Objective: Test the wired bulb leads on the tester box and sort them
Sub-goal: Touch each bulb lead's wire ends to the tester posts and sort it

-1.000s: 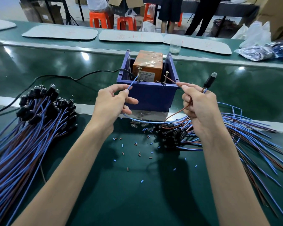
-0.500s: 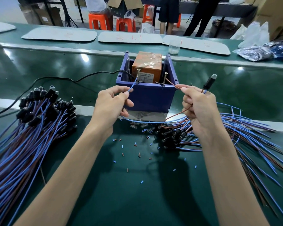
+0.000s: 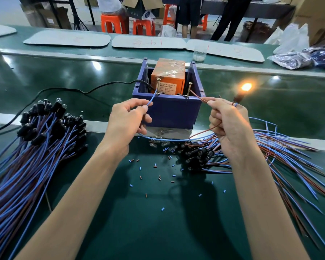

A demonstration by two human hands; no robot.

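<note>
A blue tester box (image 3: 174,111) holds an orange transformer (image 3: 168,78) and has two upright screws on its front rim. My left hand (image 3: 127,121) pinches a blue wire (image 3: 152,98) whose tip meets the left screw (image 3: 158,85). In my right hand (image 3: 230,124) I pinch a brown wire (image 3: 196,96) that reaches the right screw (image 3: 189,89), and the same hand holds the lead's black socket. Its bulb (image 3: 245,87) glows orange above that hand.
A big bundle of wired leads (image 3: 36,147) lies at the left, another pile (image 3: 270,152) at the right. Cut bits of insulation (image 3: 158,177) dot the green mat. A black power cable (image 3: 73,90) runs left from the box. A plastic cup (image 3: 199,53) and bags (image 3: 298,57) sit beyond.
Both wire tips have come to rest on the two screws, and the bulb, dark in the earlier frames, is lit now. My hands have barely shifted.
</note>
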